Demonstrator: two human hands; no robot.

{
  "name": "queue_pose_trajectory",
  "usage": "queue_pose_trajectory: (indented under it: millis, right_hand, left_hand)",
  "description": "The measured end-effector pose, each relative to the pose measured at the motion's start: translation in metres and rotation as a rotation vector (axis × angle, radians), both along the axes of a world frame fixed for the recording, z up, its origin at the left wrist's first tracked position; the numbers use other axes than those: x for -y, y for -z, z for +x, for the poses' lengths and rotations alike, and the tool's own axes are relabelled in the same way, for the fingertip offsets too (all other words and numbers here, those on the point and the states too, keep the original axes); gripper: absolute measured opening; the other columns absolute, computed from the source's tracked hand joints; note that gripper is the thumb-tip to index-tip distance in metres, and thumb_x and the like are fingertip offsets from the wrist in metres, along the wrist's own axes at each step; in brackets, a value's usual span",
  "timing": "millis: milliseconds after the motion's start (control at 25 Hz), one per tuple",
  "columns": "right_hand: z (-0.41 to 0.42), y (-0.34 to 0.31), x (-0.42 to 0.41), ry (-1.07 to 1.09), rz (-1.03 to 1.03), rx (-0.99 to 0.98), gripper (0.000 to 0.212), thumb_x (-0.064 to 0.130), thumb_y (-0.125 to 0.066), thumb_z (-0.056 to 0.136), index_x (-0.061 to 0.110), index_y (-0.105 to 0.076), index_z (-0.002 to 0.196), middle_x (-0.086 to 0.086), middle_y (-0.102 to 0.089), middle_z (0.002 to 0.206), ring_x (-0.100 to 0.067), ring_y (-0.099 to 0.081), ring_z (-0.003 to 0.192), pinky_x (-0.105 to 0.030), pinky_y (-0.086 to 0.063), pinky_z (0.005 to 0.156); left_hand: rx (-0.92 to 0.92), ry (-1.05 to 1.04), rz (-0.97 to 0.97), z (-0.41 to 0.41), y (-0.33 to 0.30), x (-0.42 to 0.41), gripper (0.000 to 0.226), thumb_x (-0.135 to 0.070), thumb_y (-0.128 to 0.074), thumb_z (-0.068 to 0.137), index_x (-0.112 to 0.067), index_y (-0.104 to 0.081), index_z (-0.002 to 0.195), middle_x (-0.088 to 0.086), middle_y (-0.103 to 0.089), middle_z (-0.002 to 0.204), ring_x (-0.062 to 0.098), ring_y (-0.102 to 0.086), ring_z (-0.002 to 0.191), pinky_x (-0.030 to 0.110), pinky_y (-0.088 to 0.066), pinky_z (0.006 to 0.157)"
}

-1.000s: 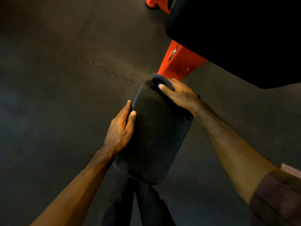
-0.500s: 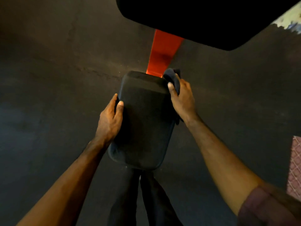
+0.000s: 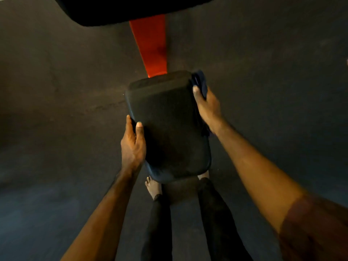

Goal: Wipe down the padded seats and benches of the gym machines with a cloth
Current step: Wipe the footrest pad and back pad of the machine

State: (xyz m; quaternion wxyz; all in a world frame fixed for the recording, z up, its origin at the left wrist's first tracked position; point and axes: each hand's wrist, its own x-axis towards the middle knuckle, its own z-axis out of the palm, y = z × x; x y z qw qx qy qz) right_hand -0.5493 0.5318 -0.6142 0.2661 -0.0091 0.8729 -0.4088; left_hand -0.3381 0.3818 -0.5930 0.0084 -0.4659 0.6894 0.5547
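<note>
While my left hand (image 3: 132,146) steadies the padded seat (image 3: 166,127), I have its thumb lying on the top face and its fingers curled round the left edge, so that hand grips the pad itself. My right hand (image 3: 208,108) sits on the opposite edge, pinching a dark cloth (image 3: 200,83) between thumb and fingers; the cloth bunches just beyond my fingertips at the seat's far right corner, and some of it seems to trail down under my palm along the side.

The seat lies between my two hands, mounted on an orange frame beam (image 3: 151,46) that runs away past my fingertips toward a larger black pad (image 3: 131,8) overhead. I judge the seat to be firm foam under a grained vinyl skin: it should give a little under pressure but hold its shape, and being fixed to the frame it should not shift much. The vinyl looks matte, so the cloth should drag rather than slide freely. The cloth is soft and limp, so I would keep it wadded in the fingers and press it flat with the palm. The side edges, where my fingers already wrap, are the best holds.
</note>
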Motion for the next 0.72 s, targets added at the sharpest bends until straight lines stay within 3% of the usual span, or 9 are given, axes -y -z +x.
queue_pose_trajectory:
  millis: [120,240,320,440,560,720]
  right_hand:
    - [0.016,-0.005,-0.003,0.016,-0.031,-0.011,0.068,0.062,-0.048,0.104,0.022,-0.045,0.158,-0.009,-0.057,0.152,-0.027,-0.052,0.142,-0.038,-0.042,0.117]
    - [0.104,-0.029,-0.054,0.116,-0.015,0.036,0.060,0.053,-0.050,0.107,0.020,-0.045,0.157,0.003,-0.054,0.149,-0.016,-0.048,0.140,-0.018,-0.035,0.112]
    - [0.132,-0.033,-0.070,0.115,-0.039,0.077,0.061,0.053,-0.050,0.106,0.021,-0.045,0.157,0.001,-0.056,0.146,-0.017,-0.049,0.139,-0.028,-0.039,0.111]
    - [0.090,-0.024,-0.051,0.066,-0.003,0.121,0.058,0.052,-0.046,0.109,0.023,-0.042,0.159,-0.011,-0.056,0.150,-0.028,-0.051,0.139,-0.032,-0.040,0.105]
    - [0.076,-0.022,-0.038,0.047,-0.057,-0.032,0.060,0.049,-0.047,0.109,0.021,-0.037,0.162,-0.011,-0.050,0.157,-0.028,-0.046,0.145,-0.033,-0.035,0.114]
    - [0.178,-0.011,-0.082,0.230,-0.020,-0.024,0.061,0.050,-0.050,0.108,0.029,-0.034,0.163,-0.007,-0.044,0.162,-0.025,-0.044,0.146,-0.040,-0.037,0.116]
  left_hand:
    - [0.001,0.078,-0.024,0.008,0.004,0.007,0.068,-0.049,-0.039,0.112,-0.023,-0.012,0.169,-0.002,-0.025,0.173,0.014,-0.027,0.156,0.021,-0.022,0.120]
    - [-0.005,0.192,-0.006,0.016,0.000,0.012,0.070,-0.048,-0.038,0.112,-0.022,-0.007,0.169,-0.001,-0.024,0.173,0.017,-0.027,0.156,0.019,-0.021,0.117]
    - [-0.001,0.240,-0.005,0.023,-0.002,0.013,0.071,-0.048,-0.038,0.112,-0.022,-0.005,0.169,0.001,-0.022,0.173,0.019,-0.026,0.157,0.021,-0.021,0.120]
    - [0.002,0.260,-0.018,0.033,-0.003,0.003,0.071,-0.045,-0.038,0.113,-0.019,-0.004,0.169,0.002,-0.019,0.174,0.014,-0.022,0.157,0.018,-0.021,0.121]
    - [0.004,0.266,-0.064,0.035,-0.001,0.002,0.068,-0.043,-0.038,0.114,-0.018,-0.008,0.169,0.001,-0.022,0.173,0.006,-0.022,0.152,0.009,-0.020,0.112]
    - [0.033,0.270,-0.022,0.036,0.000,0.000,0.068,-0.047,-0.037,0.113,-0.022,-0.008,0.169,0.000,-0.020,0.174,0.016,-0.022,0.158,0.016,-0.020,0.117]
